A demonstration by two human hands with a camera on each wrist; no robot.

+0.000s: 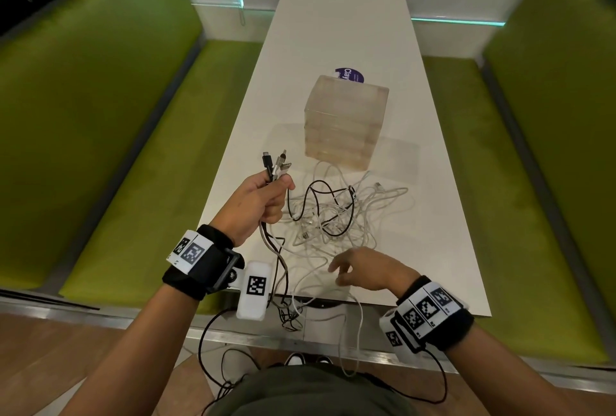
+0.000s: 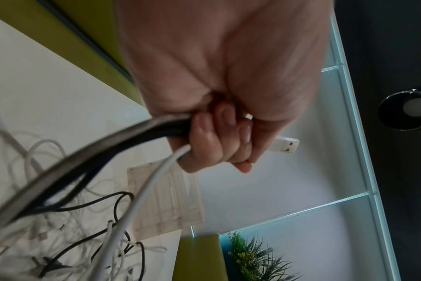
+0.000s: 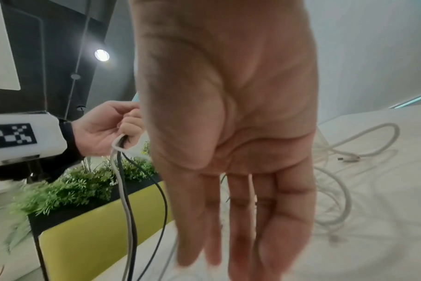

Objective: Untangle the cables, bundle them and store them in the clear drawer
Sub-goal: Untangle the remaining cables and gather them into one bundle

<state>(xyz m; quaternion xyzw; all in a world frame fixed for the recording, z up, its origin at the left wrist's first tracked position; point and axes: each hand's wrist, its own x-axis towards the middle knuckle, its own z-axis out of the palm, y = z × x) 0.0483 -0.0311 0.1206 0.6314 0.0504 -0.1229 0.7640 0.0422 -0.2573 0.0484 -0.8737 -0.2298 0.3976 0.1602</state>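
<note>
The left hand [image 1: 258, 205] is closed as a grip around several cable ends [image 1: 276, 165]. The plugs point up and toward the far side, and the cords hang down past the near table [image 1: 333, 35] edge. The right hand [image 1: 361, 267] hovers with relaxed, straight fingers [image 3: 243, 218], holding nothing, at the near side of the cable tangle [image 1: 336, 215]. The tangle of white and black cords lies to the right of the left hand. Just beyond it stands the clear drawer [image 1: 343, 122], with a purple sticker [image 1: 350, 75] behind. Green benches [image 1: 116, 149] are on both sides.

Green benches [image 1: 110, 135] flank a white table [image 1: 340, 35].
</note>
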